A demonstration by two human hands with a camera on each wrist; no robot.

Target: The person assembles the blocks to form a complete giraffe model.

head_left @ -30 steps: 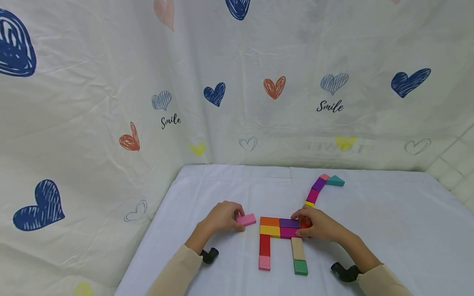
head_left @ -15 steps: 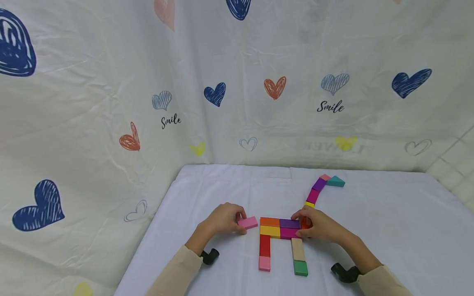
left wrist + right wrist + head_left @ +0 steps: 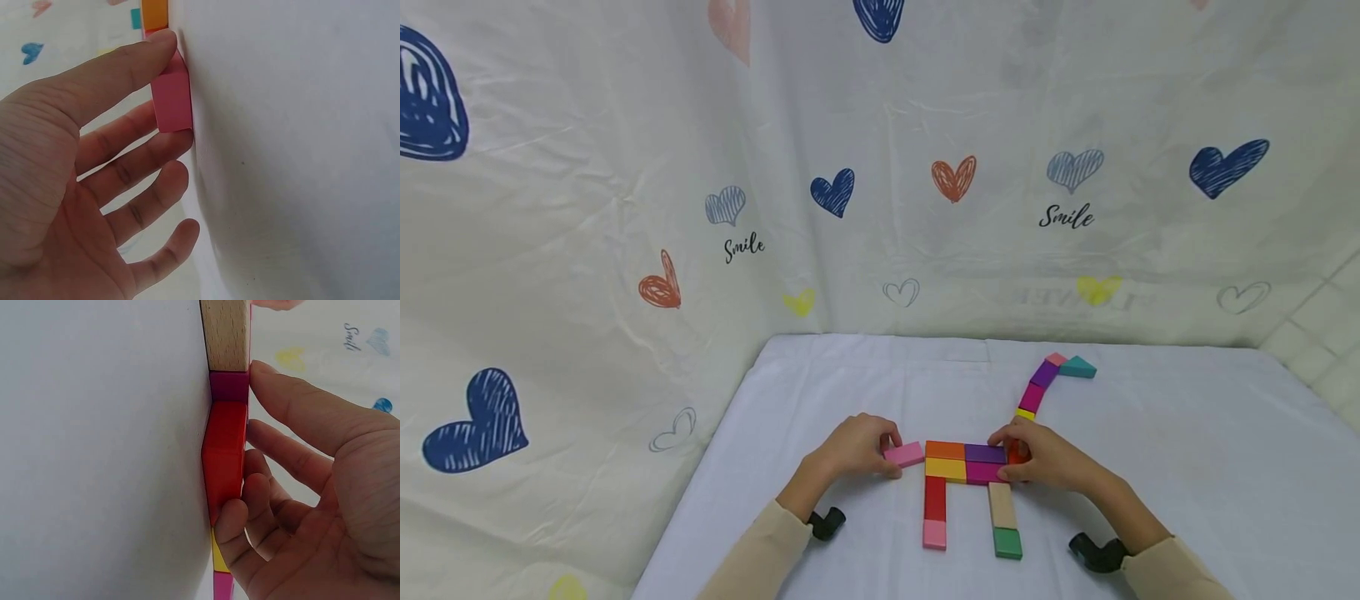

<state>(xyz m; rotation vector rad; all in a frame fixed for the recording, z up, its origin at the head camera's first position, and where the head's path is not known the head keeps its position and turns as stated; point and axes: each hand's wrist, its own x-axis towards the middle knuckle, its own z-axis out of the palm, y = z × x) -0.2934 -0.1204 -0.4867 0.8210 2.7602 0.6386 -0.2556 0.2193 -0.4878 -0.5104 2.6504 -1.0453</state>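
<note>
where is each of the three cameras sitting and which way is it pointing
Head: worn on the head, looks forward and down at the white table, the block figure and the heart-print cloth; both hands and sleeves show.
Left wrist: at the left hand, looks along the palm to the pink block held by thumb and fingers.
Right wrist: at the right hand, looks along the fingers resting on the red block.
Shared: the head view also shows the pink block and the red block.

White tablecloth (image 3: 1187, 467), heart-printed curtain (image 3: 625, 167), teal triangle block (image 3: 1078, 367)
</note>
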